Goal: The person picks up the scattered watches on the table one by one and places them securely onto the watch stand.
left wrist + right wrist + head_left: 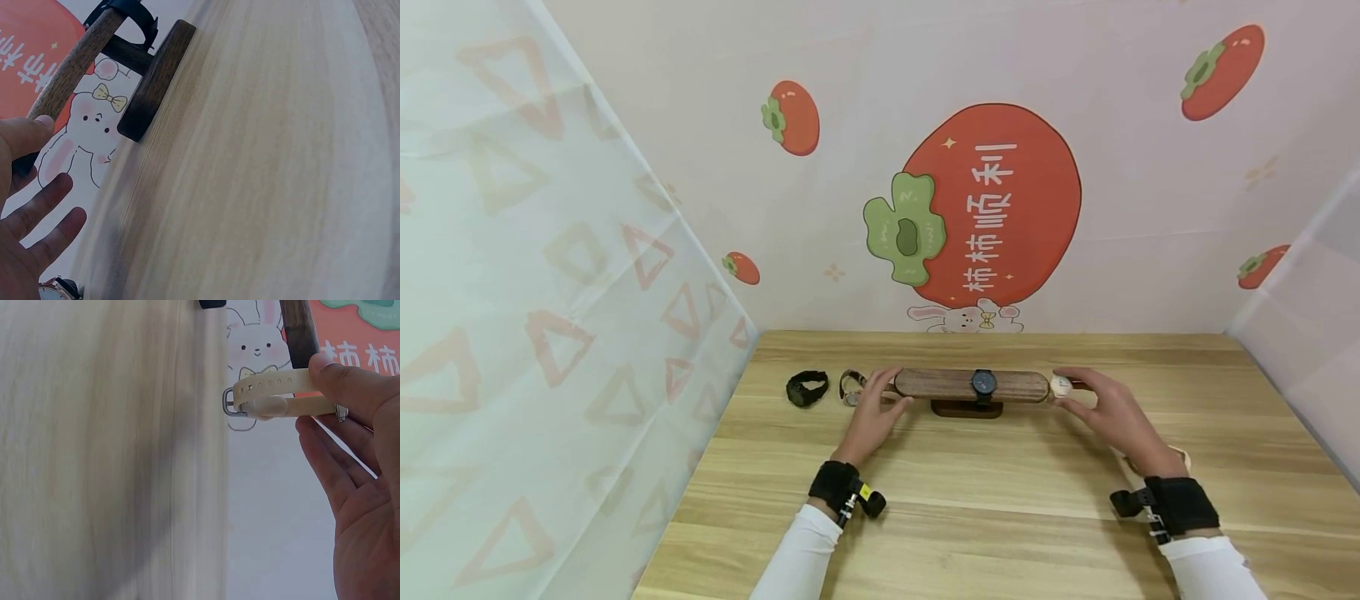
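1 dark watch (983, 383) is on the wooden bar (928, 383) — done, I'd say. My L hand (874, 417) grips the bar's L end; R hand (1112, 410) pinches the cream watch (1061, 387) by its R end, prob. not on yet. Black watch (805, 390), small watch (851, 392) still off — on table (985, 508).

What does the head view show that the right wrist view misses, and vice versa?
Only the head view: the left hand gripping one end of the wooden bar, the dark watch mounted on it, the black watch far left.
Only the right wrist view: metal buckle and punched holes on the pale strap.
Both: the right hand holding the pale watch, the bar's end, the tabletop.
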Demonstrator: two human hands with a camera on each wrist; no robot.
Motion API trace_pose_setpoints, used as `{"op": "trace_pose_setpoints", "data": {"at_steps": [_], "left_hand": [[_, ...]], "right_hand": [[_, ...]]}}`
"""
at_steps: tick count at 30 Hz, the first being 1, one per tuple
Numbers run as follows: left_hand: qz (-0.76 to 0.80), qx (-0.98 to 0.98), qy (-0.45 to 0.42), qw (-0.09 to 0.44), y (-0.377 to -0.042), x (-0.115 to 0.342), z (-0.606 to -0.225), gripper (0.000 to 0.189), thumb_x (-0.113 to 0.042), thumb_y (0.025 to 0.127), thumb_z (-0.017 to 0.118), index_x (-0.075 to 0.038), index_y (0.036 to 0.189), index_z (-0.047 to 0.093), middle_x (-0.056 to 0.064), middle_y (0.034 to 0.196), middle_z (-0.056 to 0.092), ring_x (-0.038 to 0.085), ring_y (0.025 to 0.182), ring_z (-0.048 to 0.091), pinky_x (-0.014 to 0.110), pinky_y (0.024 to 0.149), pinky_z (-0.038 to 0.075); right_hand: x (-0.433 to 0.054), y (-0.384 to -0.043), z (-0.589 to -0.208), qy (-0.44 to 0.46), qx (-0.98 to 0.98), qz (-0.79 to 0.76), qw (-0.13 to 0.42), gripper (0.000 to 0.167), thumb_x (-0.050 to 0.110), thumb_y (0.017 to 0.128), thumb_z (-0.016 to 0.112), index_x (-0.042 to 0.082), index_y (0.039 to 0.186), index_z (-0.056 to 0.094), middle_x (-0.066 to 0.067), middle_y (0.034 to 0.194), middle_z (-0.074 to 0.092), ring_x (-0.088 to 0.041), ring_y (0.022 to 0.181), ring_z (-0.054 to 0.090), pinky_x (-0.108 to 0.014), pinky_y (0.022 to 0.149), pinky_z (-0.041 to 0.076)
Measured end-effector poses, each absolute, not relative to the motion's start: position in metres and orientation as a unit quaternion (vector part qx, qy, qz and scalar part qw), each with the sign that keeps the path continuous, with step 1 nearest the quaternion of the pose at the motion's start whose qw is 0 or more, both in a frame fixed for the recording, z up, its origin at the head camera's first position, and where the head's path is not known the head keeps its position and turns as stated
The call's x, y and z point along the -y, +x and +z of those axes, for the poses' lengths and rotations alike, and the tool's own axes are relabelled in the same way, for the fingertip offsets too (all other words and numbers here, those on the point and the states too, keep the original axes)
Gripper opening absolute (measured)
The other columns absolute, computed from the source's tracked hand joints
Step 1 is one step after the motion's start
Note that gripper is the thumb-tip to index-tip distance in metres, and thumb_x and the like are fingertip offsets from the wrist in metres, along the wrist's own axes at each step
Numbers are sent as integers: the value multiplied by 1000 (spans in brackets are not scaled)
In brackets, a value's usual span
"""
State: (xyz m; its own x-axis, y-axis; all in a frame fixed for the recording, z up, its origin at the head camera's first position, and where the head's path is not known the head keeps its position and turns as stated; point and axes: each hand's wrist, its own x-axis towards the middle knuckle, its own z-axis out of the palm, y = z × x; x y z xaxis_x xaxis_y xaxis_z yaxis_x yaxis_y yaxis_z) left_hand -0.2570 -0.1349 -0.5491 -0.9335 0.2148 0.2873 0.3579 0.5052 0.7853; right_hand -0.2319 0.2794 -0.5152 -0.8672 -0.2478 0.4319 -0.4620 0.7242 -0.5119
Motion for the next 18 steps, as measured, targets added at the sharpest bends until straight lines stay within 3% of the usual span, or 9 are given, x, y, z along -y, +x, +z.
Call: {"op": "trace_pose_setpoints", "data": {"at_steps": [11,18], "left_hand": [[-473,863,-164,73,-257,135,-549,64,-26,103,74,-18,160,49,10,157,50,34,148,48,58,119,46],[-474,861,-169,74,-258,135,-550,64,-25,103,74,-11,160,48,11,158,49,35,148,48,58,117,48]], "right_hand": [[-267,-237,-515,210,907,315,182,53,7,87,88,5,136,69,-20,128,74,-42,116,71,-59,93,57],[-264,-238,-515,212,907,316,181,53,6,86,88,4,136,69,-20,127,74,-42,116,71,-59,93,58]]}}
